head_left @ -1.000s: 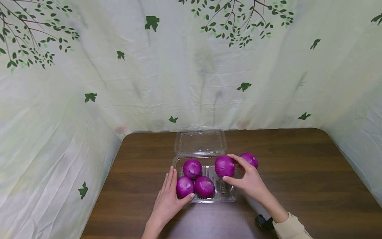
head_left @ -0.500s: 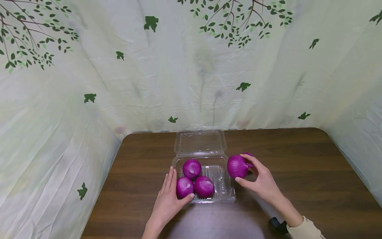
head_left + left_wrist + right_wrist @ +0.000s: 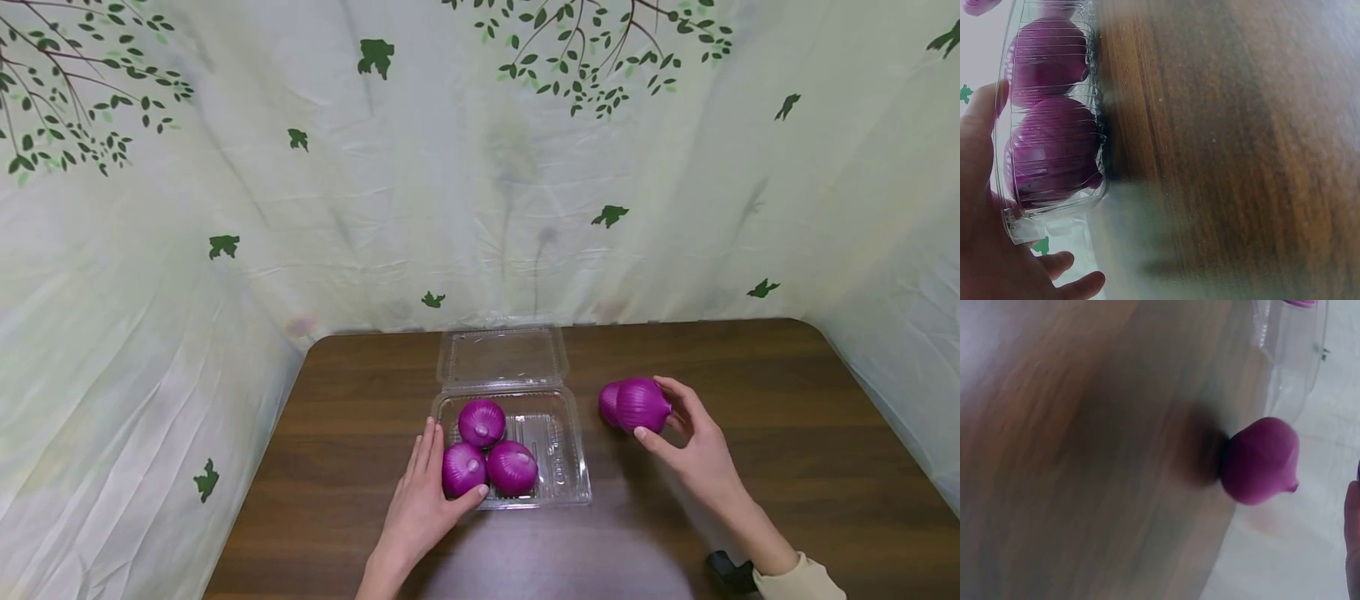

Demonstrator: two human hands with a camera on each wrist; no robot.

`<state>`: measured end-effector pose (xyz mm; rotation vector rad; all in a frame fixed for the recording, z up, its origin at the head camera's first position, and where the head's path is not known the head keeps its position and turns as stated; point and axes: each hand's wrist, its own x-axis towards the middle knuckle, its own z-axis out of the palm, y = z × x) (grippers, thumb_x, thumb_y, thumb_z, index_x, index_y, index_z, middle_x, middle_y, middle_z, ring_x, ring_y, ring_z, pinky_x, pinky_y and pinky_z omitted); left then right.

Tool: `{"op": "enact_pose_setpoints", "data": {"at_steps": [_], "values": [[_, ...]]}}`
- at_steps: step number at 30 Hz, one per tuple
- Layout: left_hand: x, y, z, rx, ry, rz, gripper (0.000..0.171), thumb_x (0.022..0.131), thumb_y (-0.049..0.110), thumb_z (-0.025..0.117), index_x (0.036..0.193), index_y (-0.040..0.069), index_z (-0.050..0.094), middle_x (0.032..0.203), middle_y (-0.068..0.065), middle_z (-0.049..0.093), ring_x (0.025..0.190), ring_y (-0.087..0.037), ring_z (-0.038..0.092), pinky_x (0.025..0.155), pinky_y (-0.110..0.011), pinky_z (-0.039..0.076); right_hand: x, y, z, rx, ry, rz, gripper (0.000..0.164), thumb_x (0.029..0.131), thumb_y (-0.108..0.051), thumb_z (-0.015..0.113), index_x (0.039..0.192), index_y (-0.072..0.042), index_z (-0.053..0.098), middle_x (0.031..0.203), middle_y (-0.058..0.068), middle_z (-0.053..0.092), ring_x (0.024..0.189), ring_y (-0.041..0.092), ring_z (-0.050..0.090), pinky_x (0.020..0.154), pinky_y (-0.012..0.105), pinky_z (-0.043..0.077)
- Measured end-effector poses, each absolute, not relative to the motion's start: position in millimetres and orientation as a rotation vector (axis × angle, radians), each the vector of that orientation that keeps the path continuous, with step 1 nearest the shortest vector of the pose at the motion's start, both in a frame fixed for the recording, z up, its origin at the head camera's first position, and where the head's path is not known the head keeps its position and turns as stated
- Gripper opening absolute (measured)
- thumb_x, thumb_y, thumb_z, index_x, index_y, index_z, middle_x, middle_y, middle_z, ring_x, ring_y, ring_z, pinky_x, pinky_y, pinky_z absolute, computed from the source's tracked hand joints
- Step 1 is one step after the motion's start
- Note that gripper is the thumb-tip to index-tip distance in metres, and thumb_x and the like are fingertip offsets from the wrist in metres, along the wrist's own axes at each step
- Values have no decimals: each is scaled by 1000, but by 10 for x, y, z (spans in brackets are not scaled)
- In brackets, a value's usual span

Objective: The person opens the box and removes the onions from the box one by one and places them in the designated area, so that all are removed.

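The person's two hands are bare, with no rings, gloves or watch to be seen on either. The left hand (image 3: 423, 500) and its forearm are uncovered down to the lower edge of the head view. The right hand (image 3: 693, 446) leads back along a bare wrist to a cream, light beige sleeve (image 3: 798, 579), whose soft cuff ends partway up the forearm. A small black piece (image 3: 731, 573) shows just beside that cuff, under the wrist; what it is cannot be made out.

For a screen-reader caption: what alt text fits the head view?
A right hand holds a purple onion beside another on a wooden table; the left hand steadies an open clear clamshell box holding three onions.
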<state>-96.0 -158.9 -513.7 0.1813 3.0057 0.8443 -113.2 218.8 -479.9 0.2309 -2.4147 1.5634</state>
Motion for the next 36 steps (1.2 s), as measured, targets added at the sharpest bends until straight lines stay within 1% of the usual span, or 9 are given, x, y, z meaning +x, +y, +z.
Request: {"op": "enact_pose_setpoints", "data": {"at_steps": [10, 14, 16, 18, 22, 24, 27, 33, 36], "values": [[-951, -1581, -5133, 183, 3015, 853, 113, 76, 67, 70, 157, 5, 21, 165, -6, 10, 147, -37, 17, 105, -65, 31, -1186, 2472, -4934, 121, -2396, 1581, 66, 87, -11, 76, 145, -15, 45, 137, 6, 48, 115, 1, 50, 93, 8, 40], [-949, -1583, -5128, 186, 3016, 848, 113, 77, 69, 69, 156, 5, 21, 164, -7, 10, 146, -38, 17, 105, -65, 31, -1215, 2595, -4990, 54, -2442, 1517, 64, 88, -18, 76, 145, -17, 46, 133, 9, 51, 109, -3, 52, 88, 7, 42], [-952, -1587, -5123, 182, 3009, 846, 113, 77, 69, 68, 157, 5, 21, 165, -6, 10, 147, -37, 16, 105, -65, 31, -1229, 2646, -5008, 25, -2488, 1467, 64, 89, -22, 76, 145, -17, 46, 131, 11, 53, 106, -2, 53, 84, 7, 44], [-954, -1589, -5123, 178, 3003, 846, 113, 77, 69, 69, 157, 5, 20, 165, -6, 9, 147, -37, 16, 105, -65, 31, -1245, 2687, -5019, 0, -2538, 1409, 65, 89, -27, 76, 145, -17, 46, 129, 14, 55, 105, 5, 56, 80, 7, 45], [-961, -1593, -5127, 172, 2994, 844, 113, 77, 69, 68, 157, 6, 19, 165, -5, 8, 147, -36, 15, 105, -65, 30, -1288, 2745, -5032, -34, -2619, 1323, 66, 88, -35, 75, 144, -14, 46, 126, 20, 58, 104, 27, 61, 73, 8, 46], [-963, -1595, -5130, 173, 2993, 841, 113, 77, 69, 68, 157, 6, 19, 165, -5, 7, 147, -37, 15, 105, -65, 30, -1310, 2767, -5040, -43, -2651, 1292, 68, 88, -37, 75, 143, -11, 46, 124, 22, 59, 103, 34, 61, 71, 10, 46], [-968, -1596, -5134, 176, 2993, 838, 113, 77, 70, 67, 157, 5, 19, 165, -5, 8, 147, -37, 15, 105, -65, 31, -1341, 2796, -5059, -50, -2696, 1255, 69, 88, -39, 74, 143, -8, 46, 123, 24, 59, 102, 36, 62, 70, 18, 50], [-967, -1592, -5142, 176, 2998, 833, 114, 77, 71, 67, 157, 6, 19, 165, -5, 8, 147, -36, 15, 105, -65, 31, -1404, 2822, -5108, 5, -2792, 1166, 71, 88, -40, 74, 141, -1, 46, 126, 27, 56, 101, 37, 60, 77, 46, 52], [-963, -1589, -5144, 176, 3004, 841, 114, 77, 71, 68, 157, 5, 20, 165, -5, 9, 147, -37, 16, 104, -65, 32, -1428, 2833, -5130, 25, -2831, 1146, 73, 87, -41, 74, 140, 1, 45, 126, 27, 56, 102, 38, 58, 81, 52, 51]]}}
